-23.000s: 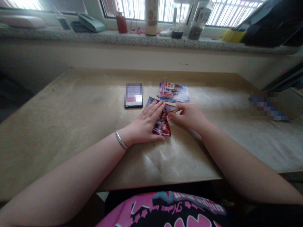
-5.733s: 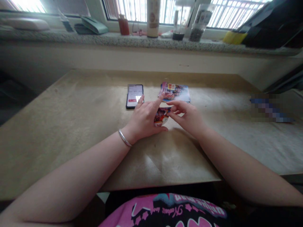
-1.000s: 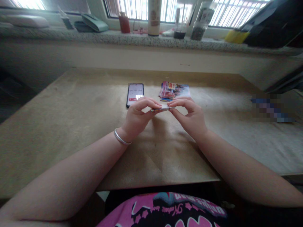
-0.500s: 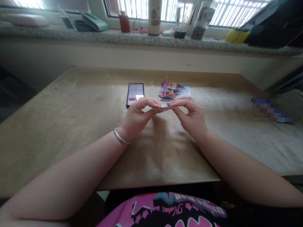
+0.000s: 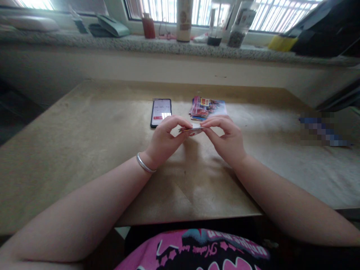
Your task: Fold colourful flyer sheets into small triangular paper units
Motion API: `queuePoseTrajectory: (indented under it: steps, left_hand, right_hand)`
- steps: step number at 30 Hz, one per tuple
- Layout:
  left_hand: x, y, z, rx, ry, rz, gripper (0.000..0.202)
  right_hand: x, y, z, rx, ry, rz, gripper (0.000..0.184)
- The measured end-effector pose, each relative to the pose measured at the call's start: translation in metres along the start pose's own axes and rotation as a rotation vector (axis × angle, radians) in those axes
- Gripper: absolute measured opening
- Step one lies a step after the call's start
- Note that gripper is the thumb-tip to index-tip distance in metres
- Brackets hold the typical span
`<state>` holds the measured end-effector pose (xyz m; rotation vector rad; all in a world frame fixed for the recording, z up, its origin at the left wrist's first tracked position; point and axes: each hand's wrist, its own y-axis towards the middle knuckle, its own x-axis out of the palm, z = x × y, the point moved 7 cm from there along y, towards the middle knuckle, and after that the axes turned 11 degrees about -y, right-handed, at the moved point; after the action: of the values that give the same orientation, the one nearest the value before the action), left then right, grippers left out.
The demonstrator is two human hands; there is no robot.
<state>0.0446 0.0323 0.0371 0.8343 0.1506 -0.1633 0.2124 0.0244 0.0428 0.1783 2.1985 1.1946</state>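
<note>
A small folded piece of colourful printed paper [image 5: 193,130] is held edge-on just above the table between both hands. My left hand [image 5: 165,140], with a silver bangle at the wrist, pinches its left end with curled fingers. Its right end is pinched by my right hand [image 5: 225,137] between thumb and fingertips. Just behind the hands lies a stack of colourful printed leaflets [image 5: 207,108]. A black phone [image 5: 161,112] with a lit screen lies flat behind my left hand.
The table [image 5: 84,150] is covered with brown paper. A speckled stone sill [image 5: 168,47] at the back carries a red container [image 5: 148,27], a tall bottle [image 5: 185,20], jars and a teal pouch [image 5: 109,30]. A blurred blue object [image 5: 320,127] lies at the right.
Long before, the paper lay flat under both hands; then it was folded smaller and lifted. Over the last second both hands keep pinching it almost still.
</note>
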Motion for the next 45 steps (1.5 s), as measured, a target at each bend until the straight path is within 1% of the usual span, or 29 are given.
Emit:
queuePoseTrajectory:
  steps: [2, 5, 9, 15, 18, 23, 28, 32, 37, 40, 45]
  left_hand:
    - [0.0, 0.001, 0.007, 0.063, 0.125, -0.011, 0.01]
    - [0.0, 0.002, 0.015, 0.142, 0.225, -0.02, 0.009]
    - [0.0, 0.001, 0.015, 0.151, 0.305, -0.015, 0.013]
    - [0.006, 0.0, 0.014, 0.168, 0.442, -0.079, 0.012]
    - [0.006, 0.0, 0.015, 0.187, 0.437, -0.083, 0.015]
    - [0.004, 0.0, 0.01, 0.152, 0.429, -0.072, 0.015]
    - [0.011, -0.002, 0.009, 0.174, 0.526, -0.124, 0.012]
    - [0.013, -0.002, 0.009, 0.169, 0.538, -0.122, 0.016]
    - [0.015, -0.003, 0.01, 0.213, 0.564, -0.153, 0.017]
    - [0.015, -0.003, 0.009, 0.185, 0.543, -0.14, 0.018]
    - [0.014, -0.003, 0.01, 0.167, 0.513, -0.128, 0.021]
  right_hand:
    - [-0.003, 0.001, -0.007, -0.064, -0.064, 0.008, 0.008]
    - [-0.006, 0.002, -0.015, -0.133, -0.104, 0.021, 0.01]
    - [-0.005, 0.003, -0.012, -0.09, -0.088, 0.024, 0.009]
    - [0.002, 0.002, -0.014, -0.072, -0.085, -0.019, 0.006]
    - [0.003, 0.002, -0.016, -0.062, -0.079, -0.029, 0.005]
    - [0.003, 0.003, -0.016, -0.035, -0.068, -0.037, 0.006]
    - [0.007, 0.002, -0.02, -0.093, -0.098, -0.062, 0.007]
    - [0.009, 0.001, -0.02, -0.093, -0.134, -0.081, 0.004]
    - [0.01, 0.002, -0.022, -0.121, -0.13, -0.087, 0.007]
    - [0.012, 0.002, -0.021, -0.098, -0.138, -0.105, 0.007]
    - [0.01, 0.002, -0.02, -0.092, -0.135, -0.087, 0.007]
